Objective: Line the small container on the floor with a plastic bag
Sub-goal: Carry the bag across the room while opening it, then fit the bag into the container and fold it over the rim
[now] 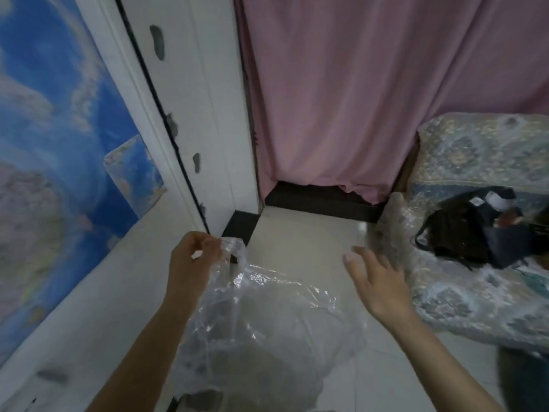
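Note:
A clear, crinkled plastic bag hangs in front of me over the pale floor. My left hand pinches its upper edge between fingers and thumb, near the foot of the white door frame. To the right of the bag, my right hand hovers with its fingers spread and nothing in it, apart from the plastic. A dim grey shape shows through the lower part of the bag; I cannot tell what it is. No small container is plainly in view.
A white door frame and a blue world map stand on the left. A pink curtain hangs ahead above a dark threshold. At right, a patterned sofa under clear plastic carries a black bag.

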Tool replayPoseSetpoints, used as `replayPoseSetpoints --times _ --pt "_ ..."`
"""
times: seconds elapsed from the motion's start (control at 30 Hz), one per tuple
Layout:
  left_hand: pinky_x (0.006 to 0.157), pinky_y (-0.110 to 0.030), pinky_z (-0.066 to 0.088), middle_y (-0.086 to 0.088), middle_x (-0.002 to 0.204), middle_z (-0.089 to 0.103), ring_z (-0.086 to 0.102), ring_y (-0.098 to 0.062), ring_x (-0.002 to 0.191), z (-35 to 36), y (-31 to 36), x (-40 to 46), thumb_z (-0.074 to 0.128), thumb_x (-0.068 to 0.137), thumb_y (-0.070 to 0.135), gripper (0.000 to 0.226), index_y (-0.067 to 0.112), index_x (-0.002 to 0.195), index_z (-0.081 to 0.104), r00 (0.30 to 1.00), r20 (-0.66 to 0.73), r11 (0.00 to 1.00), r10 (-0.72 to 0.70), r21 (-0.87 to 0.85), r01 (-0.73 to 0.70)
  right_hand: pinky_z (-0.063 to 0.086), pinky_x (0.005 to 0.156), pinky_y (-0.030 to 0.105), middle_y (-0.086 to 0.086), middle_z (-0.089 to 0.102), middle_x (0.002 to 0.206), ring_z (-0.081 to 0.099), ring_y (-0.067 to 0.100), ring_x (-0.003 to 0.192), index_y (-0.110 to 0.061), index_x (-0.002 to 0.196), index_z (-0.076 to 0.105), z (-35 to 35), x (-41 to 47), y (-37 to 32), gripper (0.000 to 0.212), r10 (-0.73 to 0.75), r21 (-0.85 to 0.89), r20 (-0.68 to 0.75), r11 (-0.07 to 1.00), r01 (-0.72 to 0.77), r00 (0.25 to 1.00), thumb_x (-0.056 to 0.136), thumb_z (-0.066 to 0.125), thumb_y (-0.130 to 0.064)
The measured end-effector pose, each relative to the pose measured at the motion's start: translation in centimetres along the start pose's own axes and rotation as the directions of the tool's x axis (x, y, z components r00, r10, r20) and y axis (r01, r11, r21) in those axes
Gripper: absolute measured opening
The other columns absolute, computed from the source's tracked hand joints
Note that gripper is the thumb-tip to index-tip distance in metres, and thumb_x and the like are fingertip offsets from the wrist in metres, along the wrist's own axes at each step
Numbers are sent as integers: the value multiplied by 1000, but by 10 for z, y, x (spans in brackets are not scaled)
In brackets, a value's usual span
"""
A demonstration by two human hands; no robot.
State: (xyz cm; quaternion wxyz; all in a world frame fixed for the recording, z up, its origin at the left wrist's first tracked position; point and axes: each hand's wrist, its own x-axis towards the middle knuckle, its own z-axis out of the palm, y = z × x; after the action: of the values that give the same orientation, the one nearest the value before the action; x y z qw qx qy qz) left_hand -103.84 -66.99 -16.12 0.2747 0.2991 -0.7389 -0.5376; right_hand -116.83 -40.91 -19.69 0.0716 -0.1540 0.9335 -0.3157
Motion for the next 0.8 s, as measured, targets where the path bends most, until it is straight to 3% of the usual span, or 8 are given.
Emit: replayPoseSetpoints --times 0.1,0.17,0.23,0.3,0.4,0.53,0.67,0.8 --pt "85 -55 52 -22 86 64 65 -43 87 -3 -4 25 63 84 13 15 20 73 56 996 -82 999 -20 -41 17 36 104 40 10 34 148 40 34 128 -19 142 23 21 63 1 74 294 -31 361 952 -304 885 84 29 -66" --pt "83 -48 53 -24 92 65 66 -38 88 -4 -9 39 63 84 16 11 20 76 57 989 -142 998 -46 -58 39 48 72 30 10 44 137 62 29 96 -12 137 29 39 98 -7 68 290 16 490 940 -341 822 86 44 -56" --pt "78 -33 54 -19 91 66 67 -32 88 -3 -16 47 63 84 10 10 14 77 57 964 -244 992 -107 -94 86 42 55 26 15 55 119 64 25 72 -9 129 38 58 131 -18 57 194 101 541 951 -292 818 83 62 -33" --pt "68 -17 52 -10 81 63 67 -25 82 -1 -25 50 66 80 2 12 4 75 55 912 -384 988 -142 -105 109 44 56 28 16 61 96 61 26 71 -6 127 42 78 164 -29 55 61 174 572 965 -194 818 79 69 -11" --pt "60 -9 49 -5 76 58 62 -3 67 7 -36 42 69 74 -5 18 -3 78 52 791 -570 975 -222 -123 185 45 65 30 6 57 81 58 26 79 -5 124 46 102 204 -54 53 -161 200 569 978 54 806 77 69 -3" --pt "52 -7 45 -12 65 55 58 2 48 23 -61 9 69 72 -11 31 3 90 49 615 -691 920 -380 -213 329 49 71 38 12 65 83 61 29 80 -2 101 60 135 229 -72 28 -327 247 597 944 220 732 77 70 -12" --pt "53 -22 45 -12 71 59 57 -16 59 32 -99 -27 81 65 8 45 11 100 53 428 -703 774 -568 -280 568 38 49 29 7 53 57 48 20 54 -1 69 59 170 227 -80 25 -418 301 596 908 291 686 81 66 -21" --pt "60 -31 40 -8 69 61 52 -22 60 36 -153 -61 82 60 33 38 13 87 64 381 -655 657 -652 -238 715 33 51 32 -1 46 54 43 18 54 -13 62 53 212 214 -85 23 -508 362 589 861 356 629 84 58 -17"
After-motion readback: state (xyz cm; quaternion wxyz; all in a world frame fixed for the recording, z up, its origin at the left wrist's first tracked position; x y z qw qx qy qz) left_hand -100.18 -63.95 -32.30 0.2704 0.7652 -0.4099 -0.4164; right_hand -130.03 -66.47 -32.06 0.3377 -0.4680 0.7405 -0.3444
